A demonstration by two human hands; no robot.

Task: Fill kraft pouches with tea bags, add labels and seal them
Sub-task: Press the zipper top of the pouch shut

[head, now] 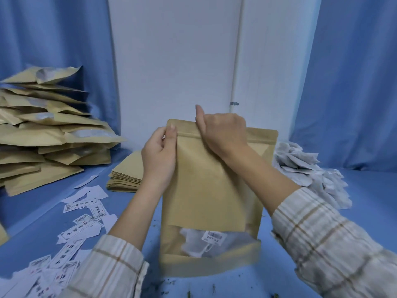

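- Step in hand, by my reading: sealing. The pouch stands upright at frame centre on the blue table, already filled, with tea bags showing through the clear window low on its front.
- Left hand pinches the pouch's upper left corner, thumb on the near face at the zip line.
- Right hand is curled over the top edge just right of the left, fingers behind, thumb up; it pinches the zip strip.
- Zip to the right of the right hand looks unpressed, though blur makes this uncertain.
- Next move likely calls for running the right-hand pinch along the zip toward the upper right corner while the left holds its corner steady.
- A small white barcode tag shows inside the window; the characters under the bars are too blurred to read.
- Labels lie scattered lower left, white slips with dark bordered print, apparently Chinese characters, not legible.
- No brand seen on the pouch.
- Filled pouches heaped at left; flat stack left of centre; loose bags piled at right.
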